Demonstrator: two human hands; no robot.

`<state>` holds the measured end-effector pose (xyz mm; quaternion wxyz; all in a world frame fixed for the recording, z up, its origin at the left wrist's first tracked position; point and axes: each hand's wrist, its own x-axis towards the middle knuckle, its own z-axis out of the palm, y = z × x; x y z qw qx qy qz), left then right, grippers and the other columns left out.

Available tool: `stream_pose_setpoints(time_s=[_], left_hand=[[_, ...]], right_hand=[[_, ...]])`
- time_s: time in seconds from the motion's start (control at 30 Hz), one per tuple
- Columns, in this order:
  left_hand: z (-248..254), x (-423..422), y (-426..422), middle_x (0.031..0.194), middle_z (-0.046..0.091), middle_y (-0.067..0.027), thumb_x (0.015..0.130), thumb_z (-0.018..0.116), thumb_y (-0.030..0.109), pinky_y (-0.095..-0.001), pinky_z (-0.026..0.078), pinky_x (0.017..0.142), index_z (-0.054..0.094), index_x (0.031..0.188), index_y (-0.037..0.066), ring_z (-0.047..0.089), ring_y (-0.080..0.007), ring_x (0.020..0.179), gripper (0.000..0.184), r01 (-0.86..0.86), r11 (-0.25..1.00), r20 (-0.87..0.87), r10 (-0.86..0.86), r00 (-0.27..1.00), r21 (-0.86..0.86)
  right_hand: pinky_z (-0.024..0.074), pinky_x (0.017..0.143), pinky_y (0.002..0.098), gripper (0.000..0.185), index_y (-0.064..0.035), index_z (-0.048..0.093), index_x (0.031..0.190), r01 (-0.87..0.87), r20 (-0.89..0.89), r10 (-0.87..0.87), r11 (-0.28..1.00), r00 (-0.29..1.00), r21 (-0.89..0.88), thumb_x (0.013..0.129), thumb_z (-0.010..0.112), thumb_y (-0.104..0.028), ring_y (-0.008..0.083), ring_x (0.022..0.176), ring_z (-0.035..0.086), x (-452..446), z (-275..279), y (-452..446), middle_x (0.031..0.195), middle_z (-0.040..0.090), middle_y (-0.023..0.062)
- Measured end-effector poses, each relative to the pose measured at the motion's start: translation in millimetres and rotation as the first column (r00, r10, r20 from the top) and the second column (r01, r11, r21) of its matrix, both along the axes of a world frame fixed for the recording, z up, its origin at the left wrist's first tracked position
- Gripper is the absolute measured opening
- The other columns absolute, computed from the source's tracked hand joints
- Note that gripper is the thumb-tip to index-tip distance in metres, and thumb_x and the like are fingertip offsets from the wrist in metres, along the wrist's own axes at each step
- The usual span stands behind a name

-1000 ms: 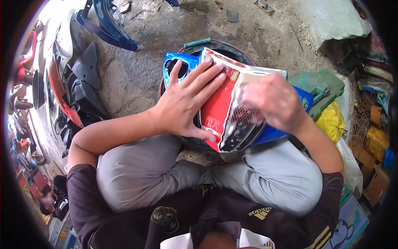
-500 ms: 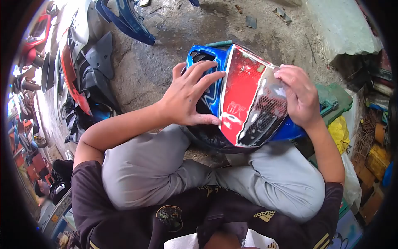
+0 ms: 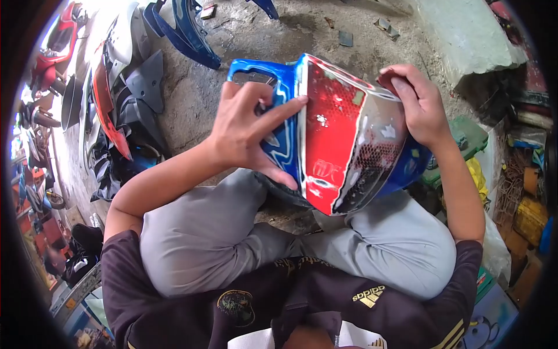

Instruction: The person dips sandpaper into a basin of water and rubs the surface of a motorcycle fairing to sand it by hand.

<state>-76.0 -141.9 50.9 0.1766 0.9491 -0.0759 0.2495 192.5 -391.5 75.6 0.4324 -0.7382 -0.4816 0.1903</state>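
Observation:
A blue, red and black motorcycle fairing (image 3: pixel 331 139) is tilted above my crossed legs. Its painted front has a honeycomb pattern, with worn white and grey patches along the edges. My left hand (image 3: pixel 247 128) grips the blue side, thumb low and index finger reaching onto the white edge of the red panel. At the upper right rim is my right hand (image 3: pixel 419 104), fingers bent around a small reddish-brown piece (image 3: pixel 400 77) that looks like sandpaper. The fingers' undersides are hidden.
More blue fairing parts (image 3: pixel 186 35) lie on the rough concrete floor ahead. Red, white and black panels (image 3: pixel 110 110) line the left wall. A concrete block (image 3: pixel 465 41) stands at upper right. A green case (image 3: pixel 468 136) and yellow plastic (image 3: pixel 478 177) sit beside my right arm.
The fairing has turned and shifted slightly left, with my left hand moving along. My right hand has lifted a little off the surface, showing the reddish-brown piece.

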Motion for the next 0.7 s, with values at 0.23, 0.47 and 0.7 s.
stream_pose_setpoints(time_s=[0.23, 0.47, 0.7], left_hand=[[5, -18, 15, 0.104, 0.051, -0.008, 0.039, 0.074, 0.103, -0.0422, 0.04, 0.085, 0.074, 0.144, 0.014, 0.051, -0.0263, 0.093, 0.137, -0.049, 0.997, -0.026, 0.05, 0.998, 0.055], [-23, -21, 11, 0.109, 0.055, -0.0113, 0.054, 0.073, 0.101, -0.0458, 0.043, 0.092, 0.068, 0.151, 0.014, 0.056, -0.03, 0.101, 0.131, -0.033, 0.997, -0.079, 0.038, 0.996, 0.068], [40, -1, 44, 0.136, 0.061, -0.0182, 0.095, 0.06, 0.082, -0.054, 0.044, 0.112, 0.055, 0.162, 0.015, 0.056, -0.0407, 0.128, 0.095, 0.153, 0.981, -0.469, -0.079, 0.879, 0.122]], right_hand=[[0.0594, 0.092, 0.0389, 0.019, -0.0022, 0.07, 0.125, 0.004, 0.081, -0.014, 0.993, 0.997, 0.121, 0.109, 0.061, -0.007, 0.0294, 0.106, 0.078, -15, -21, 27, 0.115, 0.079, 0.0162], [0.0593, 0.095, 0.0423, 0.02, -0.0019, 0.069, 0.126, 0.031, 0.198, -0.064, 0.985, 0.978, 0.17, 0.11, 0.058, -0.008, 0.0356, 0.109, 0.077, -19, -42, 19, 0.116, 0.078, 0.0185], [0.0588, 0.094, 0.0436, 0.022, -0.0035, 0.07, 0.125, 0.067, 0.155, -0.095, 0.982, 0.983, 0.179, 0.109, 0.057, -0.011, 0.0355, 0.106, 0.078, -7, -56, 29, 0.111, 0.079, 0.0184]])
